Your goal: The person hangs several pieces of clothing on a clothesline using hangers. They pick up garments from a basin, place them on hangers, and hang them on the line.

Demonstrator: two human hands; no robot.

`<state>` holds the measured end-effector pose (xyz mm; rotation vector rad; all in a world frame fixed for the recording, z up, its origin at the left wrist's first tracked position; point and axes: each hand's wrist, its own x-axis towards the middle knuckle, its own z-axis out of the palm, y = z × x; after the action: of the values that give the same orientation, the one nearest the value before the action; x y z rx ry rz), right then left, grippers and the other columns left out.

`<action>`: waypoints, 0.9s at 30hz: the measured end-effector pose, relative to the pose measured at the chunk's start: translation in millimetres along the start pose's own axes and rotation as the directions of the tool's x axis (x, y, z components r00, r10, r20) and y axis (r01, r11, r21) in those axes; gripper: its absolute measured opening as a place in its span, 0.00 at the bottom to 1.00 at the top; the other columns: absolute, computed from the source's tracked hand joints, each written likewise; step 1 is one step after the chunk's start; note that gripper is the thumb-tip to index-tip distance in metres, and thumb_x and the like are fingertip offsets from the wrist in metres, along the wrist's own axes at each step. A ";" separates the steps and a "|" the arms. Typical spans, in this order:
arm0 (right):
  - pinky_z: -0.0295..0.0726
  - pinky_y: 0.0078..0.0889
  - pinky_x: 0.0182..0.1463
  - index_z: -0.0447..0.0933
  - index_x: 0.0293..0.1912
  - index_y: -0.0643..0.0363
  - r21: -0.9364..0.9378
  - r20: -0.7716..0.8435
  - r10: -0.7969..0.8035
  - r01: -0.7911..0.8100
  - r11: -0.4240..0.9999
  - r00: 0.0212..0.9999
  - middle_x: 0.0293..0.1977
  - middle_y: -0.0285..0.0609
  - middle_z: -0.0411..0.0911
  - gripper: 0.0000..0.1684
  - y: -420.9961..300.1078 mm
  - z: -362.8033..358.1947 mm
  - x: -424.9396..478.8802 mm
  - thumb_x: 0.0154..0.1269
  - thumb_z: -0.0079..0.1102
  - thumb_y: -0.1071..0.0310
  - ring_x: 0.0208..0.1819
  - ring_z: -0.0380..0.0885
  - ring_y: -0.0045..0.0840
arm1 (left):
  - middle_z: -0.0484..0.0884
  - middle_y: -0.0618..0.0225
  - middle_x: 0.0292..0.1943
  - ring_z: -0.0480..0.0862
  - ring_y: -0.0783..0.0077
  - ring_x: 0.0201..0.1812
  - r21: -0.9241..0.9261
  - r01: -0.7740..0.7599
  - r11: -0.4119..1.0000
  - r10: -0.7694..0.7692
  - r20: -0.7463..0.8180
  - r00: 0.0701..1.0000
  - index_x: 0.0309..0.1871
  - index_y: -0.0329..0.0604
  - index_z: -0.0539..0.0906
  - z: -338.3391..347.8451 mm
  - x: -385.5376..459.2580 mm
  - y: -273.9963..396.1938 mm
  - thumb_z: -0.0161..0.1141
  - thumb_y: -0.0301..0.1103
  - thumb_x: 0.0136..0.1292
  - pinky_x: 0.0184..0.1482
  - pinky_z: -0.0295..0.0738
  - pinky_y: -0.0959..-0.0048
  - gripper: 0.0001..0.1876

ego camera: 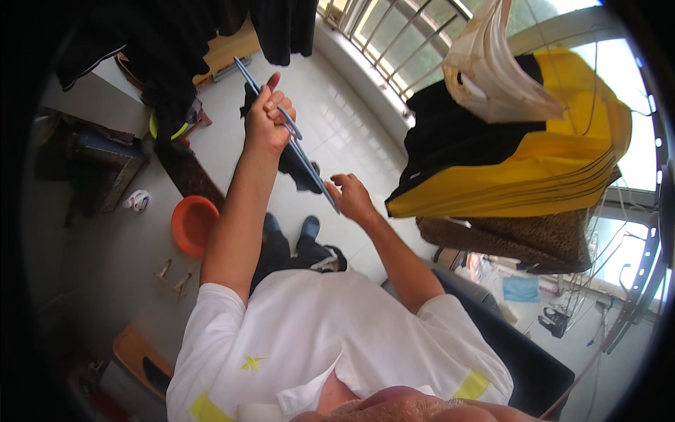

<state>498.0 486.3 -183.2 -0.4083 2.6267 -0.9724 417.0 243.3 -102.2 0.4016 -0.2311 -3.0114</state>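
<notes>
My left hand (270, 118) is closed around a blue clothes hanger (301, 153), near the hanger's hook. The hanger runs slantwise, with one end beyond that hand and the other beside my right hand (352, 198). The right hand's fingers are apart at this lower end; whether they touch it I cannot tell. A dark cloth (301, 170) shows behind and below the hanger; how it is attached is hidden.
Black clothes (285, 29) hang ahead. A yellow and black garment (490, 174) and a whitish cloth (490, 79) hang at the right, near a railing (390, 39). An orange basin (194, 226), a white bottle (138, 201) and a small stool (174, 278) stand at the left.
</notes>
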 end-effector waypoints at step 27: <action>0.58 0.17 0.21 0.78 0.39 0.62 0.636 -0.364 -0.042 0.281 0.719 0.930 0.18 0.25 0.64 0.12 -150.5 -244.3 77.2 0.75 0.50 0.66 0.18 0.61 0.09 | 0.86 0.60 0.51 0.83 0.70 0.52 0.815 0.015 0.580 -0.198 0.123 0.972 0.65 0.44 0.74 59.3 -57.4 17.3 0.46 0.51 0.78 0.58 0.74 0.69 0.24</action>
<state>358.1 489.7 78.9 -0.3091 2.2609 -2.1219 457.6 240.9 -28.3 0.1431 -1.7033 -2.8372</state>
